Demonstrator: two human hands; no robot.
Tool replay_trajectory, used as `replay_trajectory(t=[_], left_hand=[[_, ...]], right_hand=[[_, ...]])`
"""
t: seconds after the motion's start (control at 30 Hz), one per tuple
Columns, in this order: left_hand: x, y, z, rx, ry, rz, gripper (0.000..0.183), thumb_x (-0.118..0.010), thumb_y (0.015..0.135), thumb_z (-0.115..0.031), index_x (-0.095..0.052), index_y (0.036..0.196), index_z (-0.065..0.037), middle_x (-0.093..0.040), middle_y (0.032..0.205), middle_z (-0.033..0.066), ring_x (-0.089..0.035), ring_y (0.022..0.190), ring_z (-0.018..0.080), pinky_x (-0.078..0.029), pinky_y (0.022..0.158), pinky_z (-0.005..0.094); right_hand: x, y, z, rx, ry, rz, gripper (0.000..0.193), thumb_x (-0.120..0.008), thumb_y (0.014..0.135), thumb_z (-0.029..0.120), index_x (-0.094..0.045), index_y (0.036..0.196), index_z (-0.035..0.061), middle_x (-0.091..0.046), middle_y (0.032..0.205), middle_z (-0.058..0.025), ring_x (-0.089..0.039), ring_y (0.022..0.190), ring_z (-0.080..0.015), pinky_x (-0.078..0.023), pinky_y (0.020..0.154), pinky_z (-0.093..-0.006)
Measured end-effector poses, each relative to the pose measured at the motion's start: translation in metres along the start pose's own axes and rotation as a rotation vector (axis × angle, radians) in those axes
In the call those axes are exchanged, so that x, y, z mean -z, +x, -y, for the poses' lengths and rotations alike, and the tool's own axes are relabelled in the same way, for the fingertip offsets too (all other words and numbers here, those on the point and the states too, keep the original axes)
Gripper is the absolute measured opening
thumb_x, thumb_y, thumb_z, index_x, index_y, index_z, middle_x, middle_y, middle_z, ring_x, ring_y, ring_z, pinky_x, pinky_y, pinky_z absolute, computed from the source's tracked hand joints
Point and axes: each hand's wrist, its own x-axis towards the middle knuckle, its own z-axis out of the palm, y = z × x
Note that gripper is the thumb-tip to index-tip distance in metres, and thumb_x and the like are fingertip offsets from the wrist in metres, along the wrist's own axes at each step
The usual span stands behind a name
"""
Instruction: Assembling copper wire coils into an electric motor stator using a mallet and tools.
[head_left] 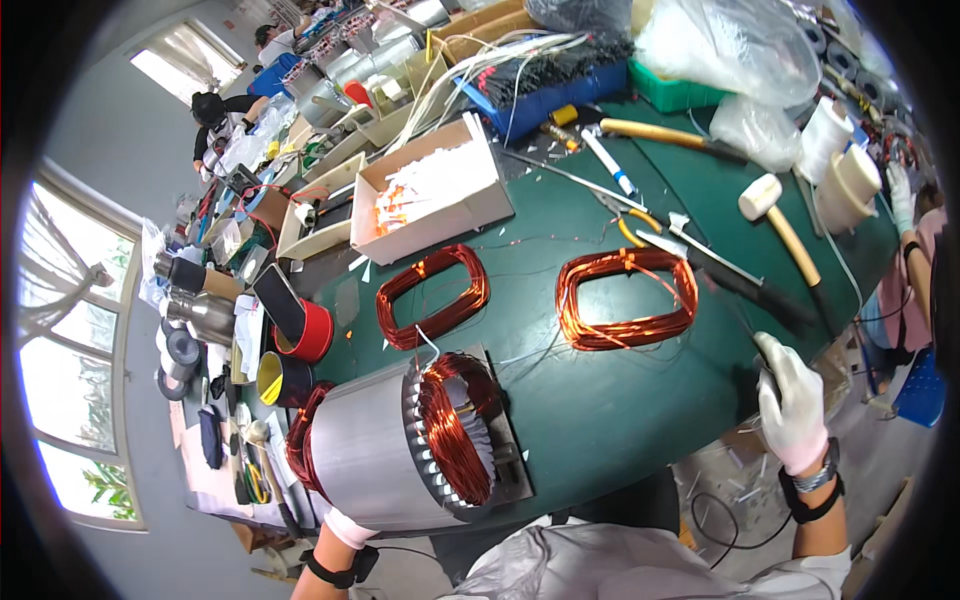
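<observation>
A grey cylindrical motor stator [365, 450] lies on its side at the table's near edge, with copper windings [455, 440] bulging from its slotted end. My left hand [348, 528], in a white glove, is at the stator's near lower side; its fingers are hidden. At the table's right edge, my gloved right hand [792, 405] is closed on a thin dark tool [762, 355] whose kind I cannot make out. Two loose copper wire coils lie beyond the stator: one coil [385, 312] just behind it, the other coil [625, 338] farther right.
A white mallet [762, 197], a hammer [655, 132] and a dark-handled knife-like tool [745, 285] lie at the right. Behind the coils stands a cardboard box [490, 195] of small white pieces. Red and black tins [318, 335] stand left. Other people work beyond.
</observation>
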Motion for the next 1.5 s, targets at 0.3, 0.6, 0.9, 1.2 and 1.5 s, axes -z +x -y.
replay_trajectory(t=[0.3,0.6,0.9,1.2,1.5], left_hand=[[0.037,0.008,-0.018,0.178,-0.106,0.076,0.053,-0.070,0.096,-0.015,-0.053,0.144,0.000,-0.066,0.128,0.0145,-0.063,0.115,0.0271,-0.050,0.100,0.0408],[0.070,0.006,-0.023,0.361,-0.337,0.057,0.056,-0.074,0.094,-0.013,-0.052,0.144,0.001,-0.067,0.125,0.0139,-0.065,0.112,0.0239,-0.052,0.097,0.0369],[0.088,-0.010,-0.029,0.587,-0.586,-0.007,0.059,-0.077,0.093,-0.010,-0.050,0.144,0.003,-0.068,0.121,0.0133,-0.067,0.108,0.0207,-0.054,0.094,0.0330],[0.086,-0.014,-0.044,0.827,-0.807,-0.085,0.068,-0.080,0.091,-0.011,-0.046,0.146,0.006,-0.067,0.123,0.0152,-0.068,0.103,0.0183,-0.057,0.091,0.0311],[0.088,-0.034,-0.005,0.216,-0.297,-0.009,0.051,-0.065,0.101,-0.019,-0.050,0.147,0.000,-0.062,0.138,0.0142,-0.063,0.122,0.0260,-0.052,0.102,0.0435]], right_hand=[[-0.051,0.068,0.066,0.443,0.118,0.489,0.044,-0.066,0.087,0.014,-0.074,0.122,0.0384,-0.055,0.073,-0.0006,-0.060,0.061,-0.0205,-0.046,0.050,-0.0351],[-0.076,0.095,0.075,0.576,0.173,0.515,0.043,-0.065,0.088,0.017,-0.072,0.125,0.0368,-0.051,0.073,0.0002,-0.058,0.061,-0.0187,-0.045,0.048,-0.0335],[-0.091,0.125,0.121,0.665,0.338,0.665,0.032,-0.064,0.087,0.023,-0.077,0.115,0.0180,-0.057,0.074,-0.0012,-0.060,0.058,-0.0183,-0.049,0.044,-0.0349],[-0.130,0.121,0.146,0.748,0.524,0.580,0.017,-0.068,0.081,0.021,-0.071,0.088,0.0059,-0.059,0.077,-0.0047,-0.062,0.058,-0.0194,-0.054,0.042,-0.0339],[-0.118,0.116,0.122,0.712,0.435,0.592,0.033,-0.064,0.093,0.024,-0.072,0.123,0.0140,-0.060,0.076,-0.0053,-0.066,0.061,-0.0224,-0.048,0.042,-0.0401]])
